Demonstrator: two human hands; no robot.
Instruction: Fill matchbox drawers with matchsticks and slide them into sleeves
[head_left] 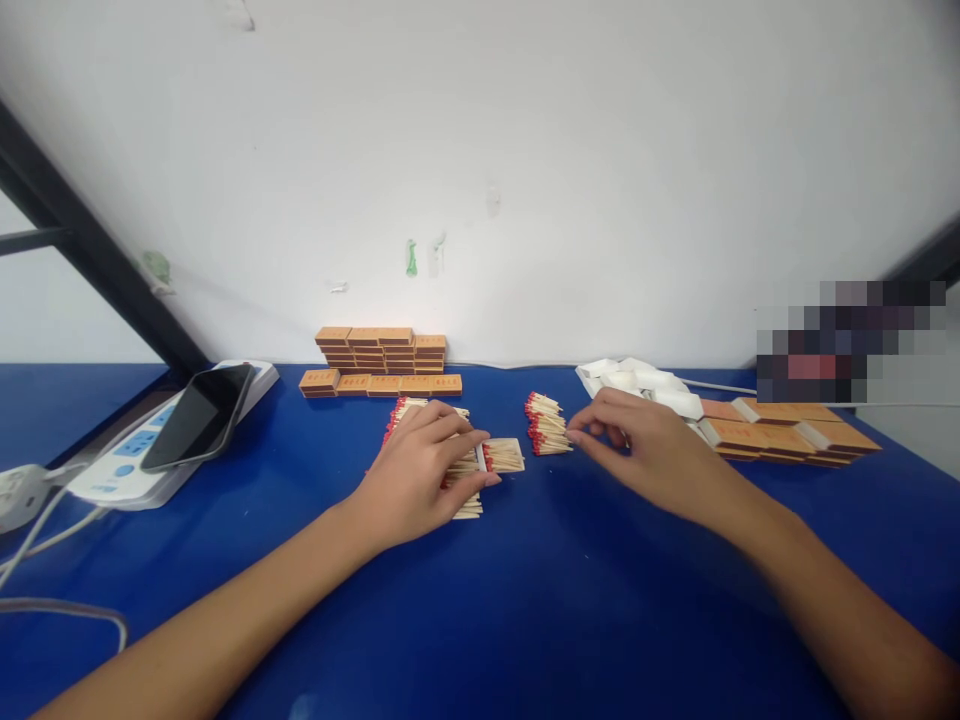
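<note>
Because I work at a distance through the head camera, I take the white tray [506, 457] as the middle of my clock. It lies on the blue table [555, 610], with several matches in it, their red heads to nine o'clock. My left hand [427, 465] comes over it from nine o'clock, palm down; its thumb and forefinger are bent apart, and they hold the tray between them at its two longer sides. Under this hand lies a large heap [468, 508] of matches, which I see only in part.

At two o'clock, just beside the tray, there is a smaller pile [547, 430], also with its red heads to nine o'clock. My right hand [574, 436] reaches it from three o'clock. Its thumb and forefinger are brought close together at the plain ends of the sticks; whether they pinch a match, I cannot tell.

At ten o'clock, the orange boxes [383, 350] are stacked near the wall [540, 150], with a single row before them. At two o'clock, behind my right hand, white cartons [637, 380] lie in a loose group, and more boxes stand at three o'clock. Far at nine o'clock, a phone [202, 415] rests on a power strip [112, 485].
</note>
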